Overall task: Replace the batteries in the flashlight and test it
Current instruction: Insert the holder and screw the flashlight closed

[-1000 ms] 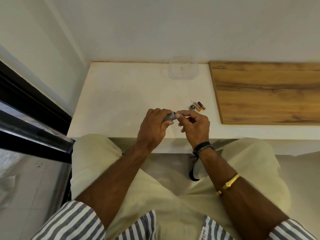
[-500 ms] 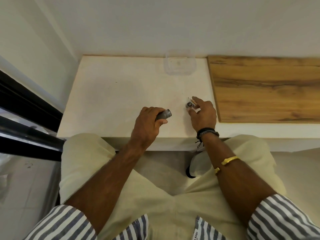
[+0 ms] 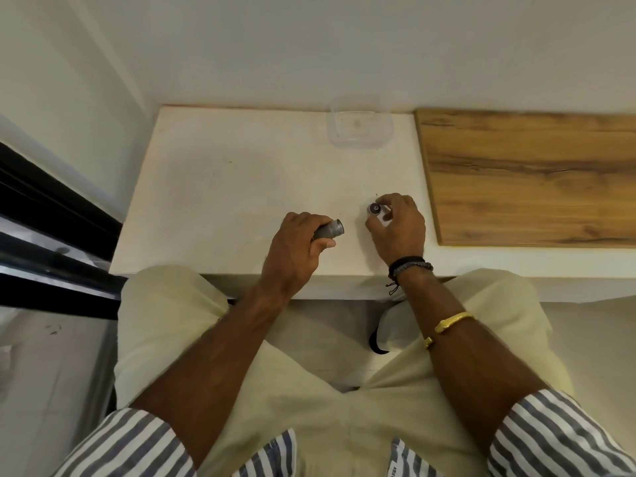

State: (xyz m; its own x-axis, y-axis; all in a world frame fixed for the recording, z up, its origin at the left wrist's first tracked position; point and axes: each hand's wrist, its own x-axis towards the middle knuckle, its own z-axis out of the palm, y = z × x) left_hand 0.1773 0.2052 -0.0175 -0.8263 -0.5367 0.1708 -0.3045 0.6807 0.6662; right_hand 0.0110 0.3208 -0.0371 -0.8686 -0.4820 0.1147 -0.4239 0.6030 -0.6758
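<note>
Grey flashlight tube (open end rightward), round cap apart.

Looks like a home rm: plain white walls, built-in white ledge in a corner, wood-grain laminate top at 2 o'clock, clear plastic tub at 12 o'clock by the wall, dark door/window frame at 9 o'clock.

I have a single view, from the camera worn on the person's head. It faces forward and steeply down, past the lap, onto a white table set against the far wall. The left hand and right hand sit close below the lens, near centre. The wide angle bends the edges. It takes in a wooden board at far right and striped sleeves in the near corners.
</note>
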